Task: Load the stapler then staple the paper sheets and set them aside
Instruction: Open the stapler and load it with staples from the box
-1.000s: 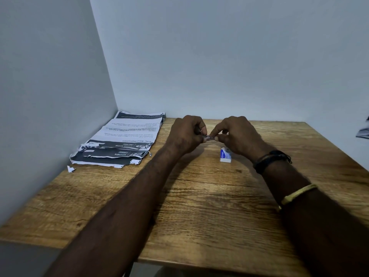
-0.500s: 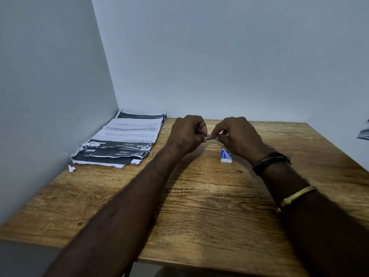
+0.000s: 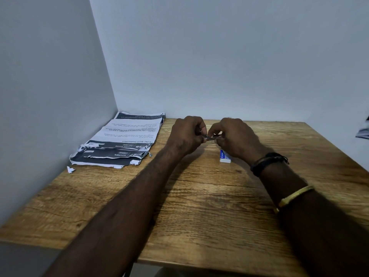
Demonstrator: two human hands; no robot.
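My left hand (image 3: 187, 136) is closed around a small stapler, which the fist almost fully hides. A thin silver metal piece (image 3: 210, 138) sticks out of it towards my right hand (image 3: 235, 138), whose fingertips pinch that piece. Whether it is a strip of staples or the stapler's tray I cannot tell. Both hands hover just above the far middle of the wooden table (image 3: 199, 206). A small white and blue staple box (image 3: 225, 156) lies on the table under my right hand. The printed paper sheets (image 3: 123, 140) lie stacked at the far left, their near edges torn.
A torn paper scrap (image 3: 70, 169) lies near the left wall, in front of the stack. Plain walls close off the table on the left and at the back. A dark object (image 3: 364, 132) shows at the right edge of the view.
The hands stay together at the same spot; my right fingers have shifted slightly on the silver piece. The papers and the staple box have not moved.
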